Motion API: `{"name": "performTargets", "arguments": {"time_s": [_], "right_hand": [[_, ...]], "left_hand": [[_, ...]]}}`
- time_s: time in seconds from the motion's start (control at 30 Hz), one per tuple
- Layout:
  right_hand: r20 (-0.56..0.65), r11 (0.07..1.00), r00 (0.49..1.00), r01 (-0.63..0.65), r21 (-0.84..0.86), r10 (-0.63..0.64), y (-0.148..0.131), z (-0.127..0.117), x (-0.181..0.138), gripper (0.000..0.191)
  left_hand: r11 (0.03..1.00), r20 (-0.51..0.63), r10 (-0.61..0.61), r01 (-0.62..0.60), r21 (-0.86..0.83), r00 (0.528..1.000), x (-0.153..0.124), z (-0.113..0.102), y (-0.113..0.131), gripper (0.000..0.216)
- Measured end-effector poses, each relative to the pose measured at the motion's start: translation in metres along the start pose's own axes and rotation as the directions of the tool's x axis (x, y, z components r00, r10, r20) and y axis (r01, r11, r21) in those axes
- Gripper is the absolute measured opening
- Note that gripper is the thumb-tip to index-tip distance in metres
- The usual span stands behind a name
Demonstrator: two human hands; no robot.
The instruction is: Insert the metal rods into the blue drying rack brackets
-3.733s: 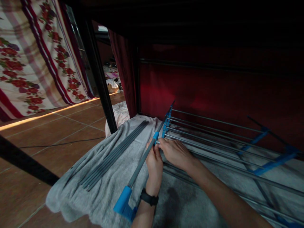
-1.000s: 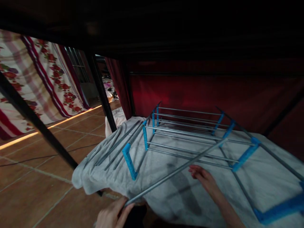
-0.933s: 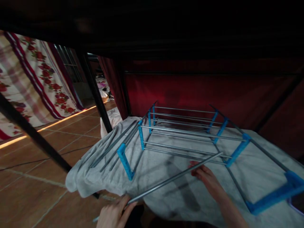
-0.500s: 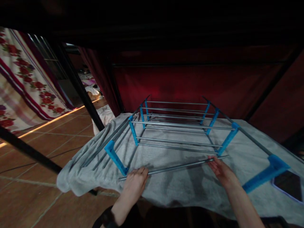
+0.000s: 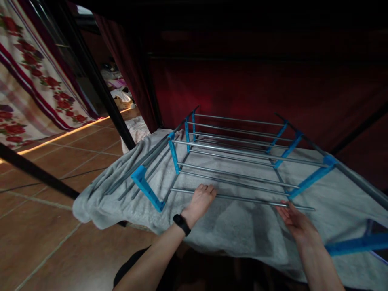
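Note:
A grey metal rod (image 5: 242, 198) runs crosswise at the near side of a half-assembled rack. Wrapped over its left part is my left hand (image 5: 202, 201), a black band on the wrist. My right hand (image 5: 295, 218) grips the rod near its right end, fingers beneath it. The rack has blue plastic brackets (image 5: 174, 155) joined by several thin metal rods (image 5: 236, 175). The nearest left bracket (image 5: 147, 188) stands tilted, with no crossbar in its upper end. At the right, another blue bracket (image 5: 357, 244) lies partly out of frame.
Several loose rods (image 5: 133, 173) lie at the left on the grey blanket (image 5: 230, 230) covering the bed. A phone-like dark object (image 5: 377, 228) sits at the right edge, partly hidden. Black bed posts (image 5: 93, 76) and a dark red curtain (image 5: 230, 89) surround the bed.
Both hands have moved the rod away from me, toward the rack, and to the right. Its slant has reversed, the left end now farther away. The view has shifted and tilted.

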State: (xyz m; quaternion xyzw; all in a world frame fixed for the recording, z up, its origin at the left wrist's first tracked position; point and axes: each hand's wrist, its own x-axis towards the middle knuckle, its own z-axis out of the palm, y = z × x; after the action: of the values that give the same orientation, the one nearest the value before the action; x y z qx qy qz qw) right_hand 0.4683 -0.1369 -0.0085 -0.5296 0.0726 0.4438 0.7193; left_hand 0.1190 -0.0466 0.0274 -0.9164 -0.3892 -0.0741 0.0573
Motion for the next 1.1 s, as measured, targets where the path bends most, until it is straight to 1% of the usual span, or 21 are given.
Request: {"name": "performTargets", "arguments": {"time_s": [0.17, 0.27, 0.37, 0.5, 0.7, 0.8, 0.93, 1.03, 1.1], "right_hand": [[-0.05, 1.0, 0.999, 0.018, -0.005, -0.018, 0.001, -0.008, 0.012, 0.033], [-0.054, 1.0, 0.998, 0.023, -0.002, -0.023, 0.002, -0.009, 0.014, 0.03], [-0.055, 1.0, 0.998, 0.011, 0.002, -0.011, 0.003, -0.004, 0.013, 0.025], [-0.063, 1.0, 0.998, -0.004, 0.016, 0.005, 0.007, 0.005, 0.01, 0.024], [-0.019, 0.999, 0.999, -0.033, 0.022, 0.034, 0.018, 0.018, 0.004, 0.022], [-0.007, 1.0, 1.0, -0.025, 0.02, 0.025, 0.022, 0.02, 0.003, 0.021], [0.012, 1.0, 1.0, -0.018, 0.019, 0.018, 0.022, 0.017, 0.005, 0.023], [0.015, 0.999, 1.0, -0.001, 0.042, 0.001, 0.019, 0.013, 0.006, 0.022], [0.02, 0.998, 1.0, 0.012, 0.066, -0.014, 0.018, 0.01, 0.007, 0.022]], "left_hand": [[0.999, -0.01, -0.045, 0.045, 0.01, 0.999, 0.002, 0.004, -0.017, 0.024], [0.999, 0.004, -0.042, 0.042, 0.011, 0.999, 0.001, 0.007, -0.021, 0.024], [0.999, 0.02, -0.032, 0.032, 0.012, 0.999, 0.0, 0.01, -0.022, 0.023], [1.0, 0.028, -0.02, 0.02, 0.018, 0.999, 0.0, 0.013, -0.021, 0.024], [1.0, 0.07, -0.014, 0.014, -0.006, 0.997, 0.003, 0.012, -0.017, 0.026], [0.997, 0.061, -0.07, 0.072, -0.037, 0.996, 0.005, 0.007, -0.018, 0.029], [0.986, 0.035, -0.157, 0.158, -0.043, 0.987, 0.004, 0.0, -0.027, 0.033], [0.974, -0.011, -0.217, 0.215, -0.068, 0.976, 0.001, -0.004, -0.037, 0.034], [0.96, -0.06, -0.271, 0.264, -0.097, 0.961, -0.001, -0.006, -0.045, 0.031]]}}
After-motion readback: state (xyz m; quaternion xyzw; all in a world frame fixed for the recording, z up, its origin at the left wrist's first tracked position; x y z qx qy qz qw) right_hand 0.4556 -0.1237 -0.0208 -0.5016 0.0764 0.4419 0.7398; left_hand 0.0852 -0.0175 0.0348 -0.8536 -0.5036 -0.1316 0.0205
